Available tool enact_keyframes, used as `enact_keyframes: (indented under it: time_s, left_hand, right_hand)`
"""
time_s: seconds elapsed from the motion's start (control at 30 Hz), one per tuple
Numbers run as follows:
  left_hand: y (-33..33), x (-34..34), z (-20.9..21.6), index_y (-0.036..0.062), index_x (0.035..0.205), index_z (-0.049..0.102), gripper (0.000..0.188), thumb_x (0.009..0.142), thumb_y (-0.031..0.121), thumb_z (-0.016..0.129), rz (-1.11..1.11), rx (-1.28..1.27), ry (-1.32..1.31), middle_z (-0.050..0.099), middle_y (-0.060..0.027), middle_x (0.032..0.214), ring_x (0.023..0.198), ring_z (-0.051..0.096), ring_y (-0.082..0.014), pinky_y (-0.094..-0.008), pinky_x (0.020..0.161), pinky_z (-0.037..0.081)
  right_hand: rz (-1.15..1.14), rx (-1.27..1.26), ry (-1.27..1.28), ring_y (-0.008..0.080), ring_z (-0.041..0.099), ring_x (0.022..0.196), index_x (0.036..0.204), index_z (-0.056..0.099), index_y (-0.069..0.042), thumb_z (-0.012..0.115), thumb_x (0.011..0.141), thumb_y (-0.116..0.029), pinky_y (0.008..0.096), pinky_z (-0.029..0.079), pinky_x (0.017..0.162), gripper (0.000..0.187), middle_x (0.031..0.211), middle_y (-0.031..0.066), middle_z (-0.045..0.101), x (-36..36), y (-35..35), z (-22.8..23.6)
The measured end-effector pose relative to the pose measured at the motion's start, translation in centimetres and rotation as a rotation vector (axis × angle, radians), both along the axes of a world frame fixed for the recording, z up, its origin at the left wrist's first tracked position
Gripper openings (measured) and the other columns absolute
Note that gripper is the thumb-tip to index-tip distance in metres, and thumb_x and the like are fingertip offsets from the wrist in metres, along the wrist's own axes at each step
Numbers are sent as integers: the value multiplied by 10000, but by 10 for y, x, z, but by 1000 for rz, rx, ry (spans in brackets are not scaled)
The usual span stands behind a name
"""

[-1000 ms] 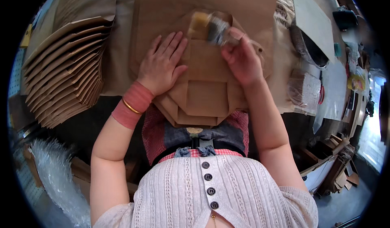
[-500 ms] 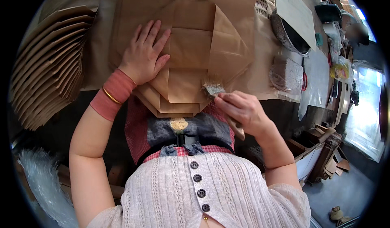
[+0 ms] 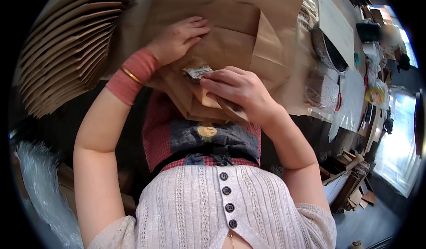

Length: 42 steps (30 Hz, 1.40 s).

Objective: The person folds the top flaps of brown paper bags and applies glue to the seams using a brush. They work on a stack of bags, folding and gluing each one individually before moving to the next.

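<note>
On the worktable in front of me lies a brown paper bag [image 3: 226,42] with its bottom opened out into folded flaps. My left hand [image 3: 178,39] rests on the bag's left side, fingers stretched out over the paper. In my right hand [image 3: 242,89] is a flat paste brush [image 3: 198,72] with a wooden handle, gripped between thumb and fingers. Its bristles are at the near left part of the folded bottom, just below my left hand. Part of the near flap is hidden behind the brush and my right hand.
A fanned stack of folded brown paper bags [image 3: 73,49] stands at the left. To the right are a dark basin [image 3: 326,49] partly covered by a pale board [image 3: 336,27], and a plastic-wrapped block [image 3: 320,89]. Clear plastic sheeting [image 3: 46,191] hangs at lower left.
My right hand has swept the brush leftward and slightly away from me, from the near right flap to the near left. My left hand stays on the bag's left side; the whole view has shifted a little.
</note>
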<state>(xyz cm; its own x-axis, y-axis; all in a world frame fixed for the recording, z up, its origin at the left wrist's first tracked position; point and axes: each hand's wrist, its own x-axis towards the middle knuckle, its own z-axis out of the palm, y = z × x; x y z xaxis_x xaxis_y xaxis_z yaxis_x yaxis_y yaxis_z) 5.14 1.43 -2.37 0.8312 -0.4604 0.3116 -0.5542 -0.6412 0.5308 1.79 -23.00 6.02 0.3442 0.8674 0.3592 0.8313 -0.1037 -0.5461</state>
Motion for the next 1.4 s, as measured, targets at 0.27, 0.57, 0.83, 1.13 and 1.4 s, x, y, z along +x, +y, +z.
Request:
enact_keyframes:
  time_s: [0.27, 0.57, 0.83, 1.13, 1.4]
  left_hand:
    - [-10, -10, -5, 92, 1241, 619, 323, 939, 198, 570, 86, 198, -196, 540, -146, 1349, 1290, 470, -306, -395, 1053, 410]
    - [-12, -4, -12, 94, 1267, 598, 343, 936, 178, 564, 73, 235, -236, 526, -141, 1368, 1294, 465, -312, -395, 1067, 396]
    - [-8, -9, -12, 89, 1264, 599, 338, 939, 170, 557, 81, 276, -264, 530, -147, 1360, 1288, 466, -320, -417, 1080, 384]
    - [-14, -3, -3, 65, 1216, 621, 316, 916, 153, 573, 59, 277, -267, 552, -176, 1319, 1259, 481, -353, -444, 1065, 389]
    - [-15, -11, 14, 42, 1196, 621, 324, 887, 132, 586, 81, 254, -180, 541, -188, 1315, 1255, 465, -395, -475, 1070, 375]
  right_hand:
    - [26, -164, -25, 248, 633, 852, 1042, 632, 3, 654, 705, -105, 330, 554, 681, 355, 976, 92, 614, -44, -22, -11]
    - [-48, -223, 121, 270, 639, 867, 1032, 641, 18, 653, 756, -83, 363, 545, 675, 294, 972, 121, 622, -70, -59, -8]
    - [-441, -75, -25, 264, 683, 769, 1010, 699, -27, 742, 686, 12, 351, 558, 651, 329, 865, 118, 672, -72, -92, 25]
    - [-174, -2, 226, 294, 653, 765, 979, 655, 20, 723, 767, -51, 340, 542, 636, 234, 873, 137, 640, -68, -69, -8]
    - [-740, 365, 633, 129, 663, 787, 933, 706, 1, 714, 834, -36, 259, 533, 686, 106, 859, 53, 701, 48, -91, 44]
